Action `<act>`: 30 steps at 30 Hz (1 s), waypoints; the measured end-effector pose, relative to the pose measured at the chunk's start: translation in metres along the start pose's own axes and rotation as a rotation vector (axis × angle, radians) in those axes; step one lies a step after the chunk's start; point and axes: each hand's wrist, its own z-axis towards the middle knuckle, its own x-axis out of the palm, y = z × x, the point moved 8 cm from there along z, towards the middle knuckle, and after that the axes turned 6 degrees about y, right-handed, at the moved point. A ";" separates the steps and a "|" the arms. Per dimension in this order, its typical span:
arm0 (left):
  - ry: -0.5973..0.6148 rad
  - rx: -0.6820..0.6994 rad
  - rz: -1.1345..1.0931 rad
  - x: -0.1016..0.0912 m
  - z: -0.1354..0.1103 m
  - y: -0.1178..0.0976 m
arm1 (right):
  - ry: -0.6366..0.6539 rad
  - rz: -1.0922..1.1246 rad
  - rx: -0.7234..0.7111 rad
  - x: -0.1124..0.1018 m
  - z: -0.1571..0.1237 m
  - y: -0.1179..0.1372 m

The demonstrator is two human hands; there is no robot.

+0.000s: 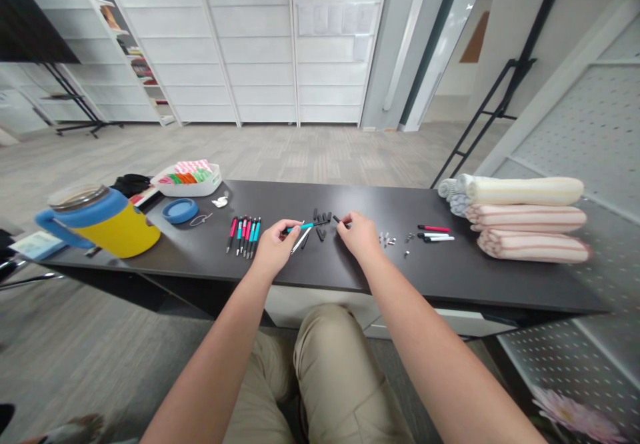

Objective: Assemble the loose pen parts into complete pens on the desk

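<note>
My left hand (274, 247) is shut on a teal pen barrel (305, 226) above the dark table (400, 277). My right hand (359, 236) pinches a small black pen part (339, 219) between its fingers. Between the hands lie several black pen parts (320, 224) and slim silver pen refills (301, 240). Left of them, several assembled pink, teal and black pens (243, 236) lie side by side. Small metal pen parts (386, 239) sit right of my right hand, and red and white pen pieces (434, 233) lie beyond them.
Rolled striped towels (525, 217) are stacked at the table's right end. At the left stand a yellow-and-blue tumbler (105, 224), a blue round lid (180, 210) and a white tray (186, 181) of colourful items. The table's near edge runs just past my forearms.
</note>
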 end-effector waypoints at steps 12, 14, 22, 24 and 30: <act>0.001 0.013 -0.025 0.002 0.000 0.001 | 0.221 1.221 0.121 0.021 -0.040 0.012; 0.007 0.010 -0.031 0.002 0.000 0.001 | 0.248 1.345 0.147 0.018 -0.047 0.015; 0.035 0.026 -0.052 0.005 -0.001 -0.002 | 0.265 1.331 0.047 0.004 -0.054 0.026; 0.036 0.029 -0.051 0.005 -0.001 -0.002 | 0.260 1.322 0.043 0.005 -0.054 0.026; 0.048 0.027 -0.074 0.006 -0.002 -0.003 | 0.176 1.330 0.046 0.005 -0.050 0.016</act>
